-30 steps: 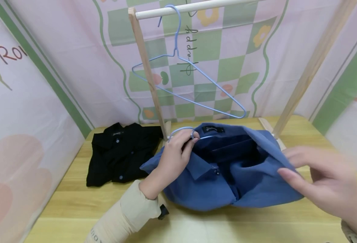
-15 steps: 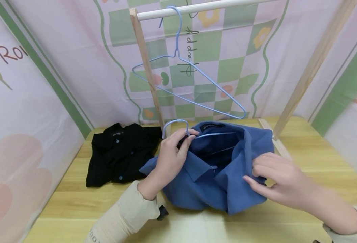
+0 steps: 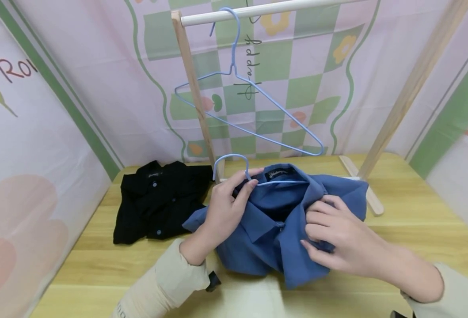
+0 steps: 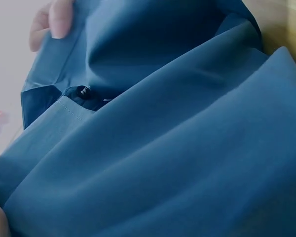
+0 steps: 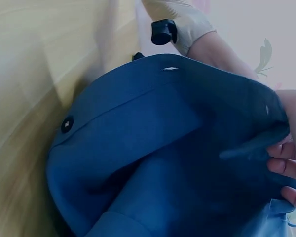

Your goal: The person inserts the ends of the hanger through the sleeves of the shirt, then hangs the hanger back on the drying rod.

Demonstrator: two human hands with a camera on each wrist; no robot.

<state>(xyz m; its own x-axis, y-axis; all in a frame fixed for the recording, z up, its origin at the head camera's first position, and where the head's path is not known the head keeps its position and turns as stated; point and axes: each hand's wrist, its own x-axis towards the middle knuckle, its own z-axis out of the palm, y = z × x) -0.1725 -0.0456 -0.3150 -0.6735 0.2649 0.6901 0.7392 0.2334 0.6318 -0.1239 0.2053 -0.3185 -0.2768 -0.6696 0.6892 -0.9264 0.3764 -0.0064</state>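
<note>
A blue button shirt with a dark collar label is held up just over the table. Inside its collar runs a light-blue wire hanger, whose hook rises above the neckline. My left hand pinches the hanger at the base of the hook, together with the collar. My right hand grips the shirt's other front panel below the collar, fingers curled over the cloth. The left wrist view is filled by folds of the shirt front. In the right wrist view, the shirt's front edge shows a button and buttonholes.
A folded black shirt lies on the wooden table at the left. Behind, a wooden rack carries a second blue wire hanger on its white rail. Patterned cloth walls enclose the table.
My right hand has moved left and inward with the shirt's front panel, closing the wide neck opening over the hanger's arm. My left hand stays nearly in place; the hook now stands higher.
</note>
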